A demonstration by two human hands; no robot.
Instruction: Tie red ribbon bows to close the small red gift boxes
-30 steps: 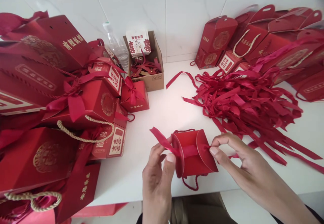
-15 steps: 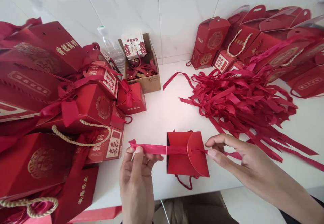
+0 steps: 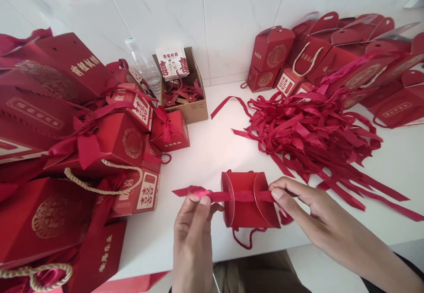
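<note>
A small red gift box (image 3: 243,218) lies near the table's front edge, its two rounded flaps standing up at left and right. One red ribbon (image 3: 244,195) runs across its top and passes through both flaps. Left of the box, my left hand (image 3: 195,226) pinches one ribbon end between thumb and fingers, with a short tail sticking out beyond. On the other side, my right hand (image 3: 304,204) pinches the ribbon close to the right flap; part of its tail hangs below my fingers. A twisted red cord (image 3: 250,242) loops out at the box's front.
Tied red gift boxes (image 3: 112,138) pile up on the left. At the back stand a clear plastic bottle (image 3: 145,70) and a cardboard box (image 3: 195,109) with cards and ribbon pieces. To the right lie a heap of loose red ribbons (image 3: 314,138) and more red boxes (image 3: 274,50).
My left hand has moved right, closer to the box. The box's left flap now stands up with the ribbon through it. My right hand still pinches the ribbon at the right flap.
</note>
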